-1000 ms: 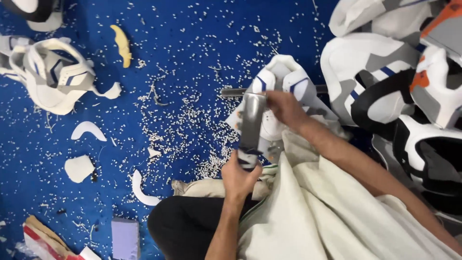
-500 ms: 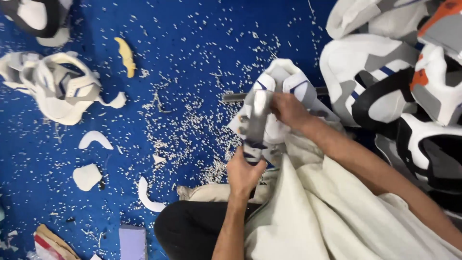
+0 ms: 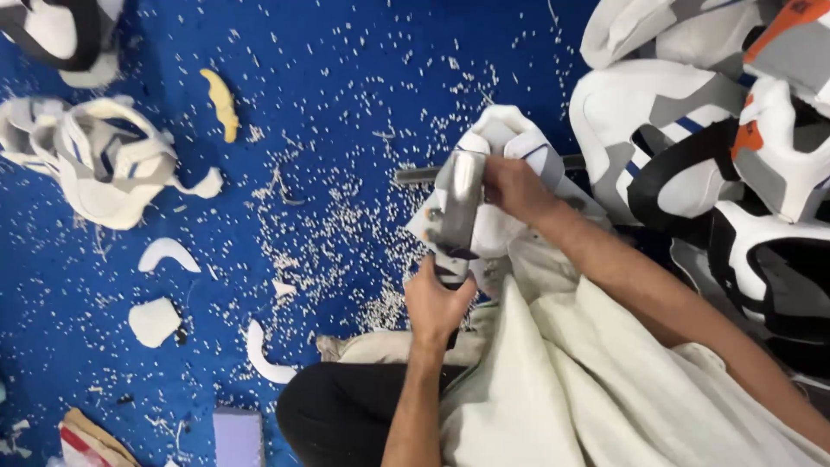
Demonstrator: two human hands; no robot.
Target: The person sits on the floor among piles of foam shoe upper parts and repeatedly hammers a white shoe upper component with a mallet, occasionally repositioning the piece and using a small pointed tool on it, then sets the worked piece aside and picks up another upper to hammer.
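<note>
On blue floor, centre: 1 white shoe upper over a metal rod. Left hand grips the lower end of a grey strip, possibly a sole; right hand pinches its top. Pale scraps scattered around; more uppers piled right.

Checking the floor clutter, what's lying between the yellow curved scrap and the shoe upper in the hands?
In the head view, between the yellow curved scrap and the shoe upper, only blue floor strewn with small white shavings.
</note>
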